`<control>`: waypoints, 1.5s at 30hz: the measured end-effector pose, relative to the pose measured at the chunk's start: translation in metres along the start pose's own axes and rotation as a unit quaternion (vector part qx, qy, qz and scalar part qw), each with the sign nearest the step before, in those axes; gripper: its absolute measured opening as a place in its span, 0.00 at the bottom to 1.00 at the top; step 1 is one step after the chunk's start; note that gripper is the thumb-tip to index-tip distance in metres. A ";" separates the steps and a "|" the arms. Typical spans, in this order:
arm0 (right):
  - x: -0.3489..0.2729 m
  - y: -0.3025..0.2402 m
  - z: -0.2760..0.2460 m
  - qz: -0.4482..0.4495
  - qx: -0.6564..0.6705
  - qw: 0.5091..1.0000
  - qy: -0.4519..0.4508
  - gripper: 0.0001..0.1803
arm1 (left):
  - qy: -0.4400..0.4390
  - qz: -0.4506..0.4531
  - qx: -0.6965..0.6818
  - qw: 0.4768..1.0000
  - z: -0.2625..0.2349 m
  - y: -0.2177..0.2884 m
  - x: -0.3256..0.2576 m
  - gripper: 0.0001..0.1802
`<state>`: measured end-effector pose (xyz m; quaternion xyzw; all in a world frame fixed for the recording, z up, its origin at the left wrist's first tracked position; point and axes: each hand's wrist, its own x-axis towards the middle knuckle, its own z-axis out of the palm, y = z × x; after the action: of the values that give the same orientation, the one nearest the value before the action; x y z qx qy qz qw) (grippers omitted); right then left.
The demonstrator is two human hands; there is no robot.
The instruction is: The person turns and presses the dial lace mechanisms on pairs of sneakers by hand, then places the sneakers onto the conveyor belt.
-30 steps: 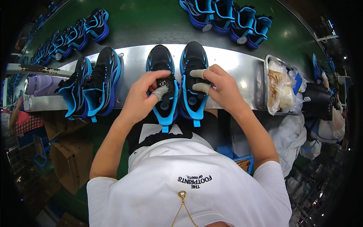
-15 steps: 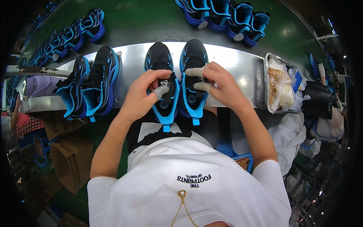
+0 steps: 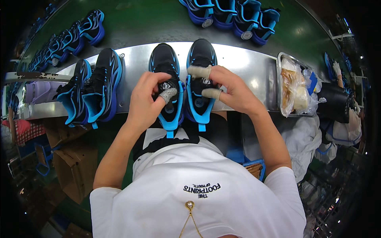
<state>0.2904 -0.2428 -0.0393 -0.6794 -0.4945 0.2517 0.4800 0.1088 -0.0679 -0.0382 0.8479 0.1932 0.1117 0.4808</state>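
A pair of black-and-blue sneakers stands side by side before me on the metal ledge, toes pointing away. On the left sneaker [image 3: 163, 54], my left hand [image 3: 143, 97] pinches the tongue between forefinger and thumb; that thumb has a grey wrap. My right hand [image 3: 235, 90] has its forefinger and thumb, both in beige finger covers, at the tongue of the right sneaker [image 3: 201, 50]. Its fingertips lie on either side of the round tongue label, closed around the tongue as far as I can see. Both heel loops face me.
Another sneaker pair [image 3: 104, 81] stands to the left, beside a lilac bottle [image 3: 39, 92]. To the right is a metal tray [image 3: 280, 85] with plastic-bagged items. Several more sneakers [image 3: 247, 20] stand on the green surface [image 3: 152, 20] beyond the ledge. A cardboard box [image 3: 75, 170] sits lower left.
The left sneaker's tongue has shifted slightly in my left hand. My right fingers have moved a little, and more of the right tongue's label shows. The whole view has slid slightly.
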 end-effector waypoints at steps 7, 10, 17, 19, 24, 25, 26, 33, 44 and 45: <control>0.000 0.008 0.001 -0.009 -0.069 0.997 0.022 0.21 | 0.002 0.005 0.023 1.000 -0.001 0.002 0.001 0.23; -0.003 0.005 -0.005 0.007 -0.049 0.998 -0.025 0.24 | 0.029 0.003 0.039 0.999 0.005 0.001 -0.002 0.22; 0.000 0.006 -0.007 0.015 -0.005 1.000 -0.010 0.26 | 0.030 -0.015 0.013 0.999 0.009 -0.001 0.002 0.22; -0.002 0.009 -0.002 -0.045 -0.054 0.997 -0.006 0.25 | 0.029 -0.016 0.012 0.999 0.009 0.000 0.002 0.22; -0.009 0.006 0.003 0.028 -0.112 0.993 0.030 0.27 | 0.028 -0.017 0.037 0.999 0.009 0.003 0.002 0.21; -0.008 0.005 0.003 0.031 -0.073 0.995 0.056 0.26 | 0.028 -0.017 0.037 0.999 0.011 0.003 0.002 0.21; -0.008 0.005 0.003 0.032 -0.073 0.995 0.055 0.26 | 0.045 -0.018 0.043 0.998 0.012 0.002 0.001 0.21; -0.007 0.008 0.001 0.003 -0.109 0.993 0.037 0.32 | -0.006 -0.030 -0.062 0.998 0.001 -0.010 0.001 0.24; 0.000 0.000 -0.010 0.039 -0.056 0.994 0.086 0.23 | -0.010 -0.024 0.024 0.999 0.004 -0.007 0.003 0.27; 0.001 -0.002 -0.009 0.042 -0.053 0.995 0.078 0.22 | -0.008 -0.026 0.024 0.999 0.002 -0.011 0.003 0.27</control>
<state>0.2973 -0.2456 -0.0338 -0.7416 -0.4391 0.1916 0.4696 0.1104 -0.0635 -0.0486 0.8550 0.2137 0.0880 0.4644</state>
